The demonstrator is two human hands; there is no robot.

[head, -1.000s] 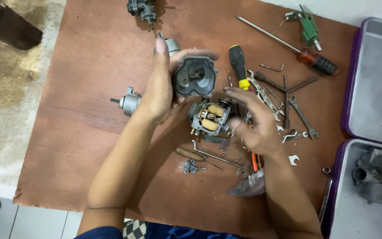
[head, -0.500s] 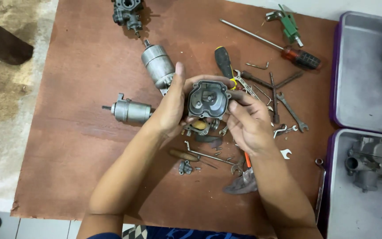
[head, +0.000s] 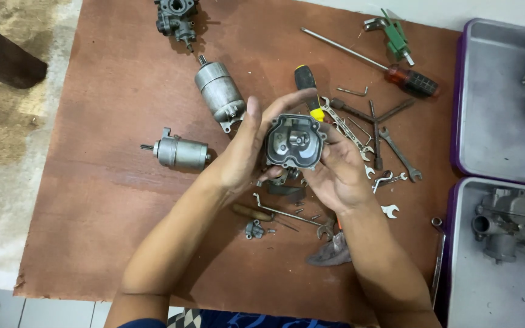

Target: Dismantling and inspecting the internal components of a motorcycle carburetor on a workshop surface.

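I see the brown table (head: 92,200) filling most of the view, with two grey trays edged in purple at its right side: the upper tray (head: 493,121) holds a small rotor-like part at its far edge, and the lower tray (head: 475,285) holds a grey metal casting (head: 508,228). On the table's left half lie two grey cylindrical motors, one (head: 220,94) pointing up toward a dark carburetor body (head: 177,17) at the top edge, the other (head: 180,152) lying crosswise just left of my left hand. To the right of my hands, a scatter of wrenches (head: 372,143) is spread near a long screwdriver with a red and black handle (head: 360,61) and a small green tool (head: 394,33).

My left hand (head: 244,158) and right hand (head: 335,173) meet above the middle of the table. Between them I hold a dark metal cover (head: 293,141), lifted off the table with its hollow inner face turned up toward the camera. The left fingers curl around its left edge and over its top; the right fingers close on its right and lower edge. Just under my hands lie a thin bent rod (head: 281,211) and a small fitting (head: 253,229).
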